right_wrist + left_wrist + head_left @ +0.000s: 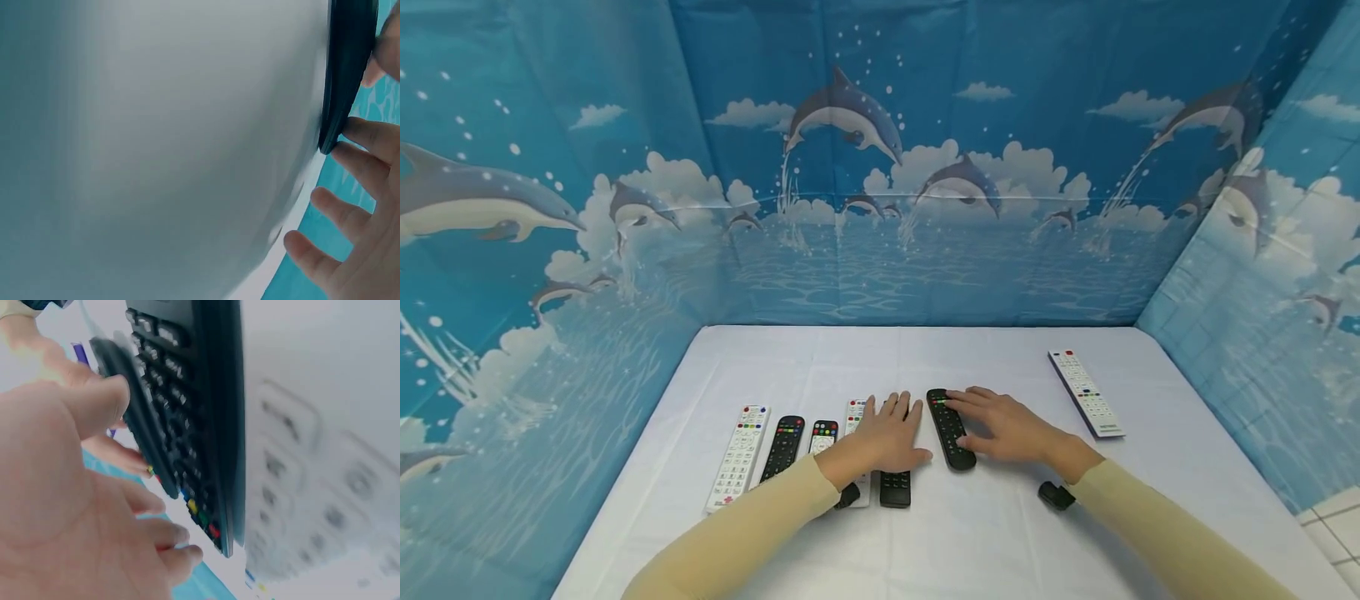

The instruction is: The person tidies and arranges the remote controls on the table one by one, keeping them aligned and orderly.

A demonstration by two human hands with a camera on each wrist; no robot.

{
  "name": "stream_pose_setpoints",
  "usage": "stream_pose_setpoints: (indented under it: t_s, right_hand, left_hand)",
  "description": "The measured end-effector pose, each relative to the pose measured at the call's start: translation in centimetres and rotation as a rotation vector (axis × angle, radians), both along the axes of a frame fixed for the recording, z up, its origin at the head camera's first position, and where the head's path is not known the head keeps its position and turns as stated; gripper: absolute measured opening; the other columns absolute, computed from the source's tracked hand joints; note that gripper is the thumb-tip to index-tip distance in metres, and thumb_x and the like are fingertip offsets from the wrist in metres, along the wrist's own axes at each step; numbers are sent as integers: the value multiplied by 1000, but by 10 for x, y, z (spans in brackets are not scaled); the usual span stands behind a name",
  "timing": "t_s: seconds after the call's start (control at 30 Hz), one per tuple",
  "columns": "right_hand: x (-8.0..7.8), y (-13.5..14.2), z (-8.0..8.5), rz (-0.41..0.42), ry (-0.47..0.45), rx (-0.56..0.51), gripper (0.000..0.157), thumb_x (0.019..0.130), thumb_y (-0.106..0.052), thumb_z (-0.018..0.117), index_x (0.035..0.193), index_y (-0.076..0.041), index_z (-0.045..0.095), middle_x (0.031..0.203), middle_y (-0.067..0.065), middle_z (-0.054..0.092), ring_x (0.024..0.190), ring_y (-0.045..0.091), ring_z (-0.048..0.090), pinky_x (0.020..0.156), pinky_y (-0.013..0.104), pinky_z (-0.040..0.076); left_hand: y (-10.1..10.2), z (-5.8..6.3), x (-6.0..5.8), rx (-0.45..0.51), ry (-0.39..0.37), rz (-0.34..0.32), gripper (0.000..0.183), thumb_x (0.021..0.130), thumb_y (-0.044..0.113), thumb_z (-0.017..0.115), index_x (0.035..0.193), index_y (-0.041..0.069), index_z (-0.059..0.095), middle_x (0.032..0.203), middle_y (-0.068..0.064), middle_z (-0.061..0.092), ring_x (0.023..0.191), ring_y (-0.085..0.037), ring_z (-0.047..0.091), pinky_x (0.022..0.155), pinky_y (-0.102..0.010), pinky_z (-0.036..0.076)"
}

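Note:
My left hand [891, 432] lies flat, fingers straight, on a black remote [895, 488] and a white remote [854, 410] in the middle of a row of remotes. In the left wrist view that black remote [187, 412] fills the middle, with the blurred white remote [300, 487] beside it and my left hand [62, 512] at the lower left. My right hand [1003, 427] rests with straight fingers on another black remote [949, 432] just right of the row. The right wrist view shows this remote's edge [347, 69] and my spread fingers [350, 212].
Left of my hands lie a long white remote [737, 457], a black remote [784, 446] and a short remote [823, 435]. A white remote [1086, 393] lies apart at the far right. The white tablecloth [970, 533] is walled on three sides by blue dolphin sheets [880, 192].

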State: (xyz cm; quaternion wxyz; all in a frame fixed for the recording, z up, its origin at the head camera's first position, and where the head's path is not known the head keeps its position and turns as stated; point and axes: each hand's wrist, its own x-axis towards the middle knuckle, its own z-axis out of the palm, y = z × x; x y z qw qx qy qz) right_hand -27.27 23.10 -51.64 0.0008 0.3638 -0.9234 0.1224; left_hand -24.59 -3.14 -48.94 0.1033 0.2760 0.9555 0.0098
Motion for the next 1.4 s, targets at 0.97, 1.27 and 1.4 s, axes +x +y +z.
stream_pose_setpoints:
  t_s: [0.97,1.27,1.4]
  right_hand:
    - [44,-31,0,-71,49,43,86,90,-75,52,155,-20,42,158,5,38,142,32,37,103,59,41]
    - [50,-35,1,-68,73,35,85,91,-74,52,154,-19,43,156,6,40,140,32,39,102,58,42]
    - [50,-35,0,-73,72,38,85,91,-76,50,154,-20,43,156,6,41,140,31,39,102,59,42]
  left_hand:
    - [-22,9,24,14,-51,-68,94,94,70,51,161,10,25,167,-12,17,153,-29,15,117,-60,21]
    - [-19,5,28,16,-8,-82,90,95,71,45,161,13,25,167,-12,18,153,-29,14,116,-63,18]
    - [-18,2,28,6,-1,-81,89,96,71,44,162,15,25,167,-12,17,153,-29,14,116,-63,17]
